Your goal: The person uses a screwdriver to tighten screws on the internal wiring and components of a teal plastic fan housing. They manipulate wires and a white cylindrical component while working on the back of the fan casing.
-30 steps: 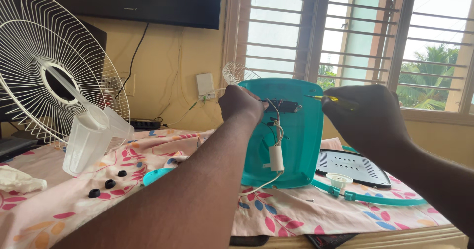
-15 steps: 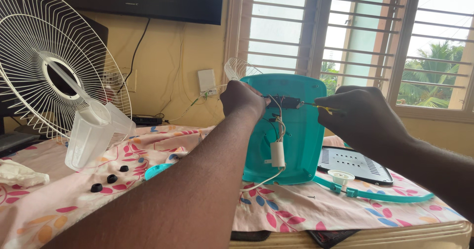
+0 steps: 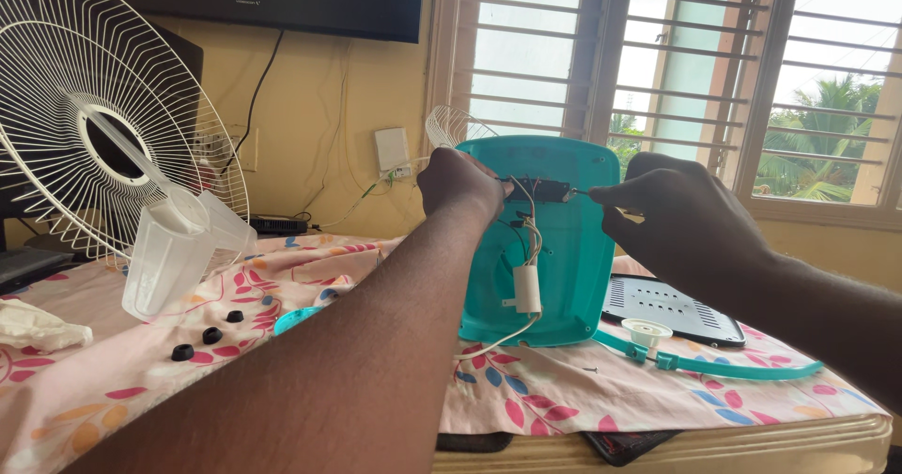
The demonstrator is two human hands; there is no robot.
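A teal plastic fan base [image 3: 564, 267] stands on edge on the flowered cloth, its underside facing me. My left hand [image 3: 458, 183] grips its upper left corner. My right hand [image 3: 672, 213] holds a thin screwdriver [image 3: 584, 191] whose tip touches a small dark part [image 3: 543, 190] near the top of the base. Thin wires run down from that part to a white cylindrical capacitor [image 3: 527, 289] hanging against the base.
A white wire fan guard [image 3: 85, 126] leans at the left with a translucent fan blade [image 3: 174, 253] in front. Black knobs [image 3: 209, 335] lie on the cloth. A grey vented plate [image 3: 672, 307], a teal ring [image 3: 742, 369] and a white cap [image 3: 646, 331] lie at right. Window bars stand behind.
My right hand has moved left with the screwdriver, bringing its tip onto the dark part. My left hand stays on the base's top corner.
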